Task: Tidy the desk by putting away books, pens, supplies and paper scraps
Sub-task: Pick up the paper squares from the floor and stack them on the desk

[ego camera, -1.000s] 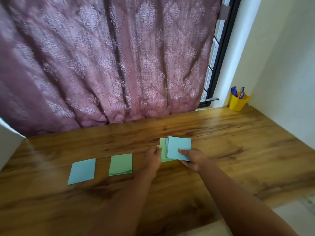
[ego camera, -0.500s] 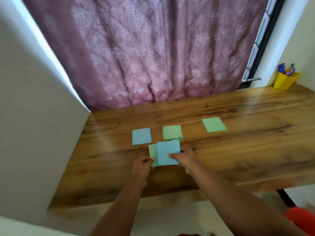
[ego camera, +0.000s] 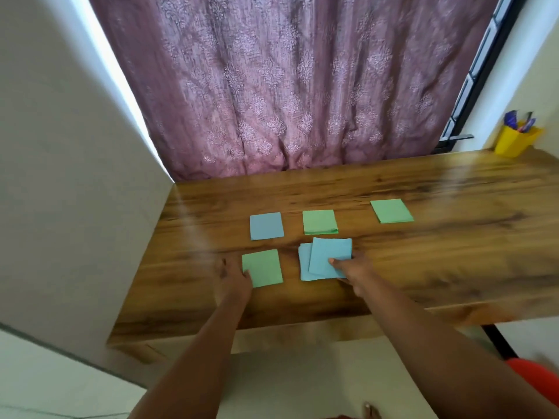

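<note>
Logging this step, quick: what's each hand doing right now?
Left hand: fingers touching the near green paper; a grip cannot be told.
Right hand: holding the blue paper stack.

We see a blue paper stack (ego camera: 326, 259), fanned, at the desk's front beside a flat green sheet (ego camera: 262, 267). Behind lie a blue sheet (ego camera: 266, 225) and two green sheets (ego camera: 319, 221), (ego camera: 391, 210).

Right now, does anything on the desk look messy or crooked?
Only the blue papers under the right hand: the top sheet is tilted and slid off the ones beneath, so the stack is uneven. The other paper squares lie flat and apart.
</note>
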